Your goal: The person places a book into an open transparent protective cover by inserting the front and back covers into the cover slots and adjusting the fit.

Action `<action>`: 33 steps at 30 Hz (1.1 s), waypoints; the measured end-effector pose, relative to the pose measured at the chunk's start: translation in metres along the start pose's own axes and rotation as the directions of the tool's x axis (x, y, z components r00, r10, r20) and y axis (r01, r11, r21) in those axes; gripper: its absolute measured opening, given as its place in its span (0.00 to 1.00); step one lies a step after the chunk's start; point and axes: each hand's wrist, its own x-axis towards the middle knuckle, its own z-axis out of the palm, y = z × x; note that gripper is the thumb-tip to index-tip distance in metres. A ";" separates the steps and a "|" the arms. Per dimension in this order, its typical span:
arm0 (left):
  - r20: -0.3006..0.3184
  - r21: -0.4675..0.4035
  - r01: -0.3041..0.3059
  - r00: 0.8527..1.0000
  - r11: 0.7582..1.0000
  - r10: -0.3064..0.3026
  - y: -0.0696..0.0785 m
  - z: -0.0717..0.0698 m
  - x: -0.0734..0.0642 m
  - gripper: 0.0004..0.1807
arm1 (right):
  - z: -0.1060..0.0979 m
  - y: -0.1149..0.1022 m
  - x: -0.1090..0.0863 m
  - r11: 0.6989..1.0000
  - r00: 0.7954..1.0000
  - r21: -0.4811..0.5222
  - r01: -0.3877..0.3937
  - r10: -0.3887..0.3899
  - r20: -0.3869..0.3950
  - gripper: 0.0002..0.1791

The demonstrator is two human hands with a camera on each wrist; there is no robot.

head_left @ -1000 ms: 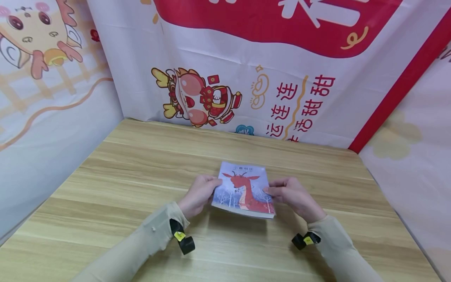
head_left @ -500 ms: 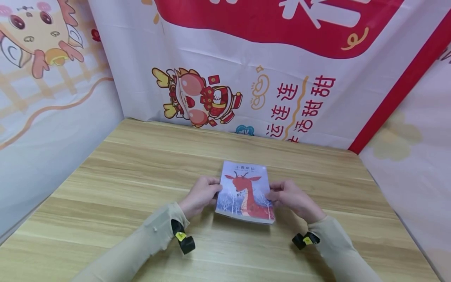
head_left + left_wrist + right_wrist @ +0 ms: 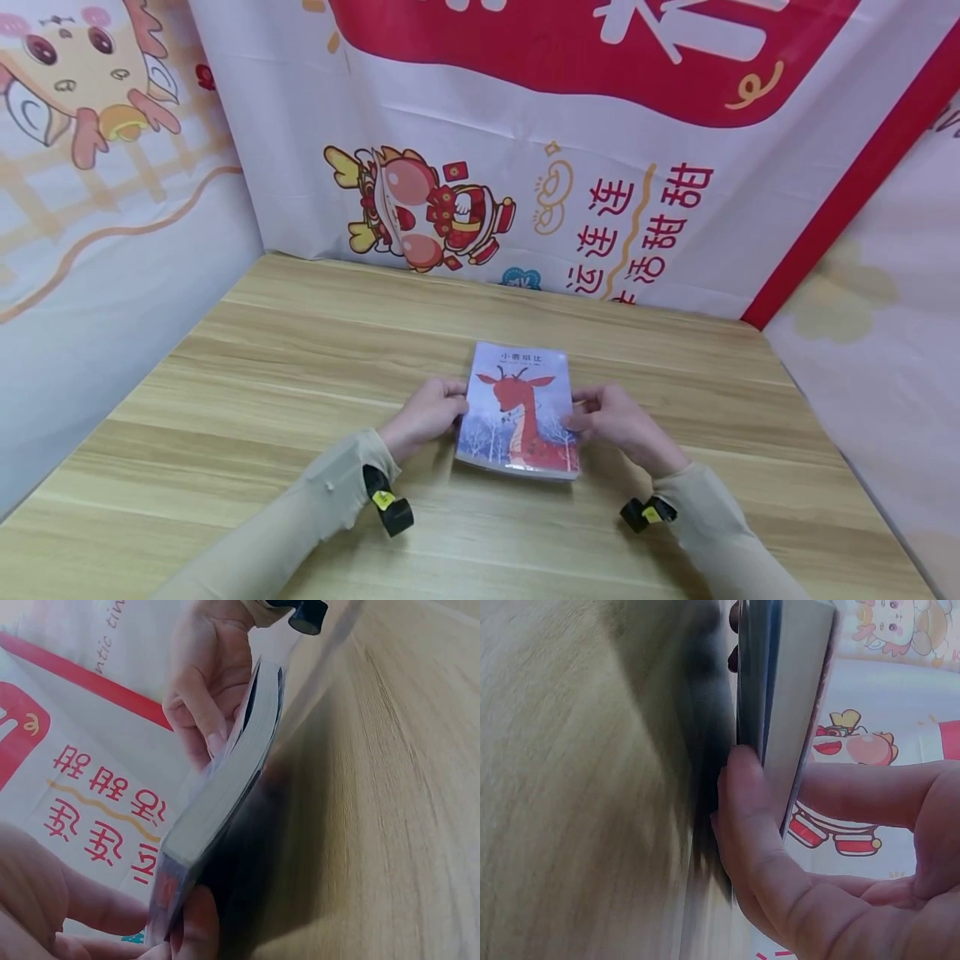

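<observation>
A paperback book with a red deer on its pale blue-violet cover is held face up between both hands, close over the table. My left hand pinches the spine side, thumb on the cover and fingers beneath, as the left wrist view shows on the book's spine. On the opposite side my right hand grips the page edge, with the thumb above and fingers under the back cover. The page block bows slightly, and a narrow gap shows under the front cover near the right thumb.
The wood-grain table extends around the book on every side. Behind it hangs a white and red printed cloth, with more printed cloth at the left and right. Each wrist wears a black strapped camera.
Over the last second the book's near edge has come slightly toward me and its cover has tilted more into view. Both hands keep their grip and have barely moved.
</observation>
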 end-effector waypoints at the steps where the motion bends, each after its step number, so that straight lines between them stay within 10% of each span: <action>1: 0.004 0.000 -0.003 1.000 1.000 0.003 0.000 0.000 0.000 0.19 | 0.000 0.000 0.000 1.000 1.000 -0.006 -0.006 0.006 -0.009 0.28; 33: 0.009 0.175 -0.030 1.000 0.984 0.029 0.005 0.000 -0.004 0.14 | 0.004 0.007 0.006 0.988 0.994 -0.151 0.023 -0.039 -0.103 0.25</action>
